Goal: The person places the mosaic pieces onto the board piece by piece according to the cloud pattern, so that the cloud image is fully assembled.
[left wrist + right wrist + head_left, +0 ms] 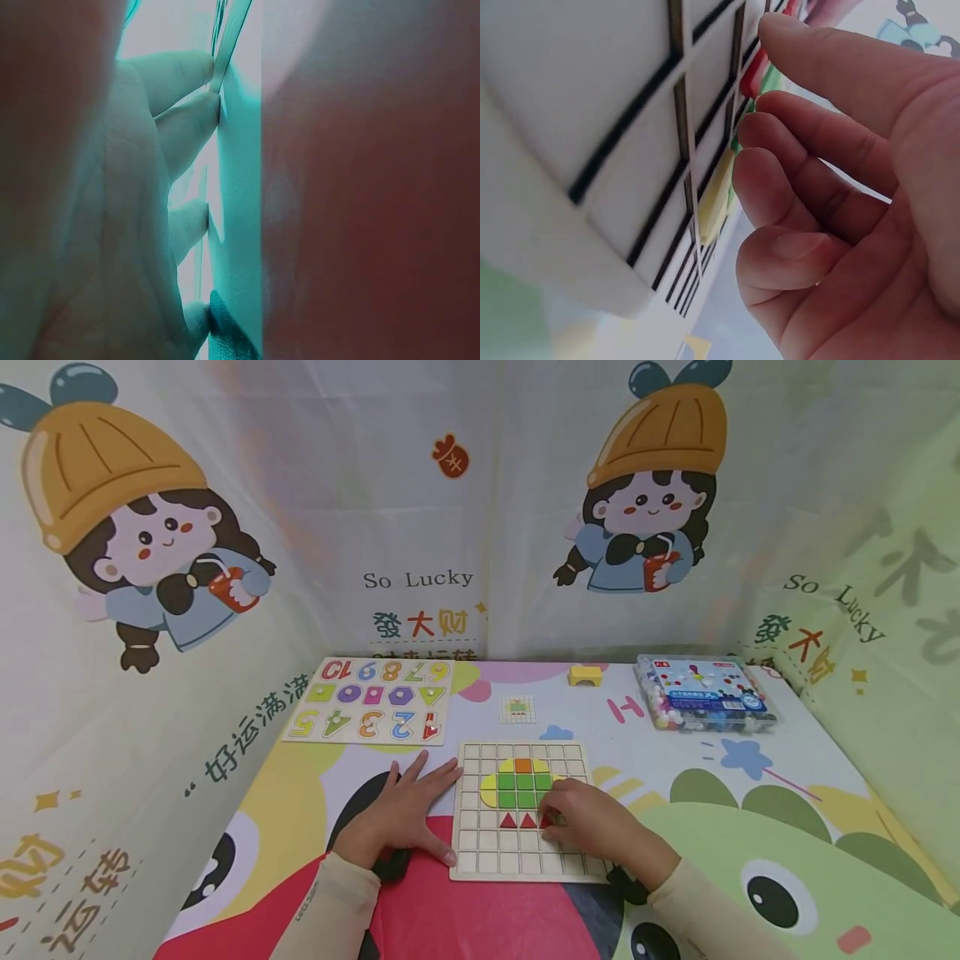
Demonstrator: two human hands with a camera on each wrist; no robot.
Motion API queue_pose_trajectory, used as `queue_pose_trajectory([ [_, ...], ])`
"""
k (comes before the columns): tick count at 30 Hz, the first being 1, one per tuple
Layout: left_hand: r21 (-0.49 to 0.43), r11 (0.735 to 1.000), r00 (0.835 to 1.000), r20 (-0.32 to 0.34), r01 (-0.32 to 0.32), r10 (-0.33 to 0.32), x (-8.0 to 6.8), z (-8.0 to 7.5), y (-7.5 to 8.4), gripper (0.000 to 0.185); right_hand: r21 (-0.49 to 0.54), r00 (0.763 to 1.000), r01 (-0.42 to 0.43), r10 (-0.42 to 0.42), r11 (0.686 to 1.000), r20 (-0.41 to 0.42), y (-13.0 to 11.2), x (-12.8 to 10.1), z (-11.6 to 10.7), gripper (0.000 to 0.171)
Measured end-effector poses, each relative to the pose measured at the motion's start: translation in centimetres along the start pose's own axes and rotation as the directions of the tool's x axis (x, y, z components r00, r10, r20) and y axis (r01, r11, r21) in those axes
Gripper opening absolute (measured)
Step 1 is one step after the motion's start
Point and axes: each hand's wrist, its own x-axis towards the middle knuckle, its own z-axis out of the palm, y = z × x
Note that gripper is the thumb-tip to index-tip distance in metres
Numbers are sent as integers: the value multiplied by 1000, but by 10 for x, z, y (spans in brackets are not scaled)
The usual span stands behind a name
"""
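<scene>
A wooden grid board point(489, 862) lies flat on the table. My left hand point(405, 810) is spread beside it, fingertips and thumb at its left edge; the left wrist view shows those fingers point(187, 135) close up. On the grid sit several green squares point(525, 791), an orange square point(522, 766) above them and yellow rounded pieces point(489, 792) at the sides. Below is a row of red triangles point(508, 821). With thumb and index finger, my right hand point(596, 822) pinches the rightmost red triangle point(754, 75) at the board's surface. Part of that triangle is hidden by the fingers.
A number and shape puzzle board point(367, 702) lies at the back left. Behind the grid board is a small pattern card point(518, 709). A yellow block point(585, 676) and a clear box of colored beads point(705, 693) stand at the back right. Printed curtains enclose the table.
</scene>
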Motion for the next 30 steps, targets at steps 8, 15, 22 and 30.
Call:
queue_pose_trajectory([
  [8,-4,1000,1000,2,-4,4,-1,0,1,126,47,998,-56,58,997,-40,11,-18,-17,20],
  [15,-13,1000,1000,7,2,-2,-4,-2,0,127,158,988,-7,31,987,-149,28,-39,-27,17],
  [22,5,1000,1000,2,14,-14,-8,-4,-3,127,221,974,4,46,975,-224,36,-52,-31,15],
  [30,34,999,1000,-15,-4,4,-10,-4,-5,128,247,942,-25,105,969,-319,42,-56,-24,20],
])
